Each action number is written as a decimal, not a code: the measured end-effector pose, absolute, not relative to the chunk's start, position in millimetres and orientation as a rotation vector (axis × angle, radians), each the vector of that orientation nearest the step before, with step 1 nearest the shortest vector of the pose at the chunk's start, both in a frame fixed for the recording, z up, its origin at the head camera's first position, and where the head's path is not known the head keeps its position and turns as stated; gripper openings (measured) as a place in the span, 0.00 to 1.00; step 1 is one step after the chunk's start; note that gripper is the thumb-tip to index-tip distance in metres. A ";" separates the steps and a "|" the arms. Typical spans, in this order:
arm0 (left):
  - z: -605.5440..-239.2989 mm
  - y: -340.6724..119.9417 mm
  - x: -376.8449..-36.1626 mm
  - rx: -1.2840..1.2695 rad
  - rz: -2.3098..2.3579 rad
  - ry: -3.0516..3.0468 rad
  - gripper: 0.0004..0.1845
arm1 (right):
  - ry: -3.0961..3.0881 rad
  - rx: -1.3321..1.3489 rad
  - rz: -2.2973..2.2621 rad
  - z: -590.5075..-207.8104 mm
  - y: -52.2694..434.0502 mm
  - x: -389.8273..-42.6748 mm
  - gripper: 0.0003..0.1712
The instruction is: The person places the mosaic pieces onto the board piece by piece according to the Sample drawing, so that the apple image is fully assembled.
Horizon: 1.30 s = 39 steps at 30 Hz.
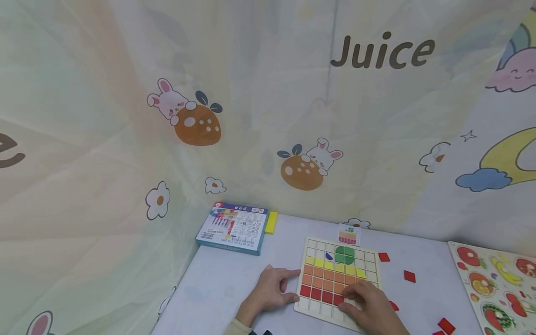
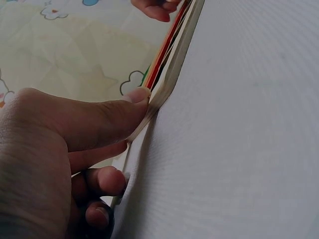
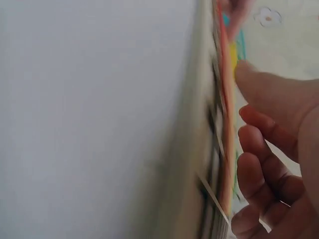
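Observation:
A white gridded board [image 1: 304, 305] lies on the table, bearing a row of red tiles [image 1: 316, 294], rows of orange tiles [image 1: 318, 281], yellow pieces [image 1: 319, 263], a green group [image 1: 345, 255] and a small blue piece [image 1: 329, 256]. My left hand [image 1: 270, 288] touches the board's left edge with a straight index finger and thumb; in the left wrist view the thumb [image 2: 109, 119] presses at that edge. Over the lower right part is my right hand [image 1: 368, 307], its thumb and fingertips at the end of the red row. No tile shows between its fingers [image 3: 254, 174].
A small picture card [image 1: 349, 234] lies behind the board. Loose red tiles [image 1: 409, 276] are scattered to its right. A fruit picture board [image 1: 498, 284] is at far right. A flat box [image 1: 234, 229] and a yellow strip [image 1: 271, 223] sit at back left, near the printed curtain [image 1: 251, 116].

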State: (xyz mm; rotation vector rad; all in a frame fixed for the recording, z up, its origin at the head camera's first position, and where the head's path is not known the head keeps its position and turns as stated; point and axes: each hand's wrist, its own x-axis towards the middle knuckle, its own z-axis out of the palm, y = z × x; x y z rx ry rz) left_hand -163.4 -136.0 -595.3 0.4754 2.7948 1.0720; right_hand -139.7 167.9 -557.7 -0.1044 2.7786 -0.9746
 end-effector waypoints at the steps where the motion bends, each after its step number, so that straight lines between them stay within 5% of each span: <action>1: -595.6 -136.0 -163.4 0.474 1.073 2.794 0.33 | 2.767 -0.078 -0.995 -555.6 171.6 -142.0 0.17; 15: -597.0 -140.1 -164.9 0.485 1.094 2.789 0.33 | 3.092 -0.234 -0.827 -559.8 280.7 -217.3 0.28; 30: -592.6 -137.2 -161.0 0.504 1.104 2.786 0.33 | 3.001 -0.269 -0.806 -571.3 285.9 -243.6 0.18; 39: -592.2 -136.2 -162.4 0.475 1.073 2.789 0.33 | 2.958 -0.176 -0.791 -571.7 295.5 -247.7 0.24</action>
